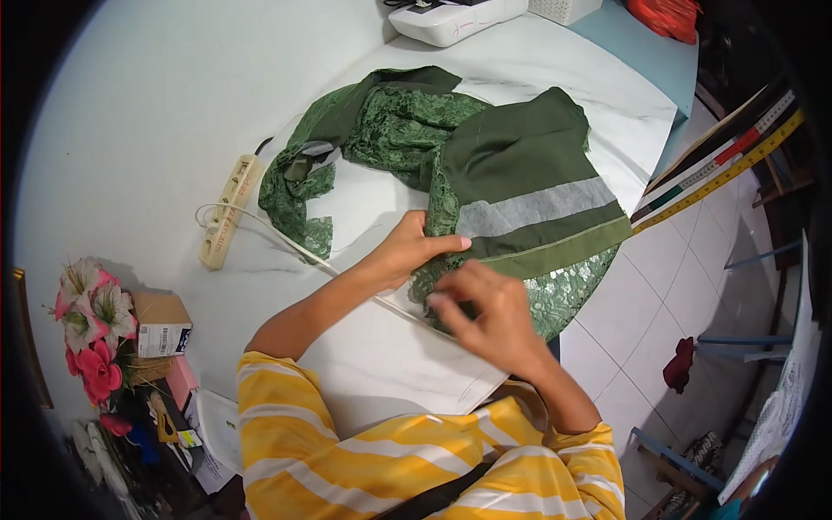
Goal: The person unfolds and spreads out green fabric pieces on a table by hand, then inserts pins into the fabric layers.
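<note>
Dark green fabric (520, 143) with lace parts lies spread over the white marbled table (381, 355). A pale grey strip (537, 208) runs across the plain green panel near its lower edge. My left hand (403, 251) grips the left edge of the panel, thumb on top beside the strip's end. My right hand (485, 312) is just below, over the lace at the lower edge, its fingers curled and blurred; whether it holds anything is hidden. Green lace (399, 130) curves away to the upper left.
A cream power strip (227, 212) with a white cable lies left of the fabric. At the back stands a white machine (451, 22). Measuring tapes (737, 165) hang at the right edge. Pink and white flowers (95, 321) and a cardboard box (162, 325) are at left.
</note>
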Demonstrator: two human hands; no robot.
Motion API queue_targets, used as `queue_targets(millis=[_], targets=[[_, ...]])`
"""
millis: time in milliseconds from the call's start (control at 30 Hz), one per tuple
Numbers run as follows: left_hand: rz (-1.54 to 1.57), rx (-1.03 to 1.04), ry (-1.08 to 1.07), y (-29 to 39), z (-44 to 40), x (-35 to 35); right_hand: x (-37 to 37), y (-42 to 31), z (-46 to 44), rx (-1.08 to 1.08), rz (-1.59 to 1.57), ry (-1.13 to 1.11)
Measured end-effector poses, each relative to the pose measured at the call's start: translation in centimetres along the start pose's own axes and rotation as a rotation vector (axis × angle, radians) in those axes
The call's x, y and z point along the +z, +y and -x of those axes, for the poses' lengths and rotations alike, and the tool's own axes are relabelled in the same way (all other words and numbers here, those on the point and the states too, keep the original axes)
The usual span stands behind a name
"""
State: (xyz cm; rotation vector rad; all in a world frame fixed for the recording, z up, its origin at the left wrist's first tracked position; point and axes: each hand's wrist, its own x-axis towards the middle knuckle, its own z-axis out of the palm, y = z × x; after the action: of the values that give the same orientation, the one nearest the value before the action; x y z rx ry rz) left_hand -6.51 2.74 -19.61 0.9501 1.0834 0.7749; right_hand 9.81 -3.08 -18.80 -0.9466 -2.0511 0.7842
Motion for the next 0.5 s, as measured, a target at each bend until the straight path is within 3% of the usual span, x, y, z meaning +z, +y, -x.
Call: queue_targets(millis=[167,233,400,500], targets=[[0.032,-0.005,0.014,0.0,0.0,0.1,-2.5,3.7,-2.0,0.253,-0.054,0.213],[0.037,-0.017,-0.002,0.1,0.1,0.0,-3.2,4.7,-2.6,0.335,0.112,0.206],[-0.126,-0.05,0.007,-0.1,-0.4,-0.9,-2.8,6.6,-2.5,0.318,0.396,0.196],[-0.111,-0.054,-0.004,0.0,-0.4,-1.0,-2.7,6.8,-2.6,0.332,0.394,0.19]])
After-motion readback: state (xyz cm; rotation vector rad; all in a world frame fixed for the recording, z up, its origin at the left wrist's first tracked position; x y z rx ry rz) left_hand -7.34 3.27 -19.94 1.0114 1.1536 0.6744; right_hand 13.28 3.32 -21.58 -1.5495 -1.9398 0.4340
